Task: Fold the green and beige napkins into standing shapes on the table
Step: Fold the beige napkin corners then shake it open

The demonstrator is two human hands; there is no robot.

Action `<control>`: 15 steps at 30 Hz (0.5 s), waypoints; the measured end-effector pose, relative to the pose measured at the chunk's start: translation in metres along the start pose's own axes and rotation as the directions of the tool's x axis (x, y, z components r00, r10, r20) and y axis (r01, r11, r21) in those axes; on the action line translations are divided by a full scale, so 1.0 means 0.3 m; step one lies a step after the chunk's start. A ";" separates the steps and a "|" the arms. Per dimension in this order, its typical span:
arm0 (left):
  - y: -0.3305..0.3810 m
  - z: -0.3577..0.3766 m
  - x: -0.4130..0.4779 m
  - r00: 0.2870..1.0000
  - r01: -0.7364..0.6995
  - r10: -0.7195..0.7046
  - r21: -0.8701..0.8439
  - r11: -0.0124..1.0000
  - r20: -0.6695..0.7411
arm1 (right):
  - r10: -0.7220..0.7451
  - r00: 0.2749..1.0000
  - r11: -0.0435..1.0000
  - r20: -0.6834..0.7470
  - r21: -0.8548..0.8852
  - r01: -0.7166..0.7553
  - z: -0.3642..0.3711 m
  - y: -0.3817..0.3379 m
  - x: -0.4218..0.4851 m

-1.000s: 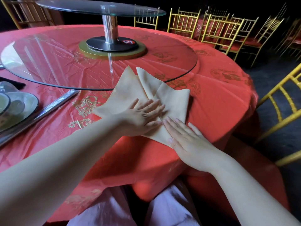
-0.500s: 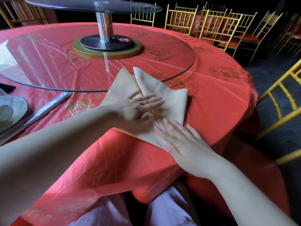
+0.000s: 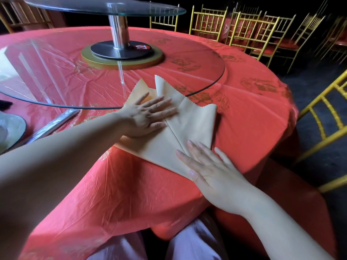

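A beige napkin (image 3: 195,124) lies flat on the red tablecloth (image 3: 253,113), folded into a kite shape with two pointed tips aimed at the glass turntable. My left hand (image 3: 148,115) presses flat on the napkin's left flap, fingers spread. My right hand (image 3: 210,167) rests palm down on the napkin's near point, fingers apart, covering that corner. Neither hand grips the cloth. No green napkin is in view.
A glass turntable (image 3: 206,59) on a metal post (image 3: 119,32) sits just beyond the napkin, its rim over the far tips. Plates (image 3: 11,128) and a metal strip (image 3: 54,124) lie at the left. Gold chairs (image 3: 251,32) stand behind and to the right (image 3: 323,126).
My left hand has slid up and to the left across the napkin's left flap, smoothing it. My right hand has stayed on the near point.
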State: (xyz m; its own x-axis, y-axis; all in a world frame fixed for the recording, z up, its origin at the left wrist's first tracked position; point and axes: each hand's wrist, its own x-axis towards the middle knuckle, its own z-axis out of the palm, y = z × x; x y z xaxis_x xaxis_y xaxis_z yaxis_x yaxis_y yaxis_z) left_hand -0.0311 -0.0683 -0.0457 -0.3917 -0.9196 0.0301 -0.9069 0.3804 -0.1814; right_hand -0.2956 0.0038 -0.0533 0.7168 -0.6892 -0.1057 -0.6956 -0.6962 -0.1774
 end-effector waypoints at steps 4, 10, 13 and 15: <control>-0.039 0.006 0.023 0.997 0.039 -0.032 0.103 0.994 -0.069 | 0.002 1.000 1.000 -0.008 0.000 -0.002 0.005 0.004 0.001; -0.062 0.014 0.031 0.989 0.113 -0.098 0.134 0.984 -0.115 | 0.000 1.000 1.000 -0.012 -0.020 -0.001 0.008 0.007 0.004; -0.058 0.005 0.004 0.972 0.190 -0.161 0.167 0.967 -0.173 | -0.001 1.000 1.000 -0.013 -0.022 0.001 0.008 0.007 0.003; -0.019 -0.024 -0.030 0.971 0.133 -0.115 0.072 0.989 -0.210 | -0.001 1.000 1.000 -0.013 -0.023 0.001 0.008 0.008 0.003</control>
State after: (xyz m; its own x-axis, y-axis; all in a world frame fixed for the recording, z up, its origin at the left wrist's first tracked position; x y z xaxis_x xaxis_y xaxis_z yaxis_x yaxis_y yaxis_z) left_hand -0.0235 -0.0614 -0.0379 -0.3086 -0.9160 0.2563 -0.9373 0.2469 -0.2461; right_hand -0.2964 0.0020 -0.0563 0.7168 -0.6910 -0.0932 -0.6960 -0.7011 -0.1549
